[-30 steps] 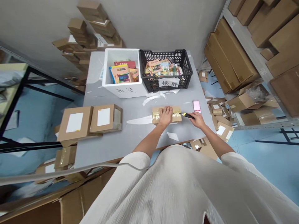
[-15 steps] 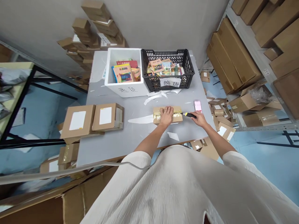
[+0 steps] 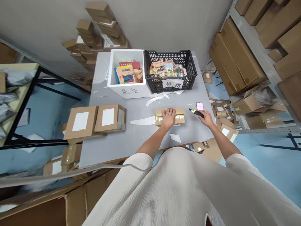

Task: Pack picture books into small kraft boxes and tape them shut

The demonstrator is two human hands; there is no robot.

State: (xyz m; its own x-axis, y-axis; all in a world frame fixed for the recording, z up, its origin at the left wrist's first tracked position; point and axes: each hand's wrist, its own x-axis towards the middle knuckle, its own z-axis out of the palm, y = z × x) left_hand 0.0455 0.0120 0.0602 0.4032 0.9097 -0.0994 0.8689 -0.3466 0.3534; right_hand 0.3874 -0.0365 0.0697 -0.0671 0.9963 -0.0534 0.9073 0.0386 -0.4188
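Note:
My left hand point(image 3: 168, 118) lies over a small cardboard box point(image 3: 180, 116), its fingers spread and pressing on the top. Clear tape on the box shines, and a dark slit runs along its taped middle. To the right, my right hand point(image 3: 206, 117) is closed round a black and yellow utility knife point(image 3: 196, 112). The blade points left and stands apart from the box. Just behind the knife a phone point(image 3: 199, 106) with a lit pink screen lies on the grey table point(image 3: 141, 138).
A white foam box point(image 3: 127, 89) and a black plastic crate point(image 3: 174, 83), both with books inside, stand at the back. Two labelled cartons point(image 3: 81, 121) sit at the left. Paper scraps point(image 3: 175, 137) lie near the front edge. Shelving point(image 3: 270, 73) with cartons rises at the right.
My right hand has drawn the knife to the right, off the box. The blade now shows in the open. My left hand stays on the box.

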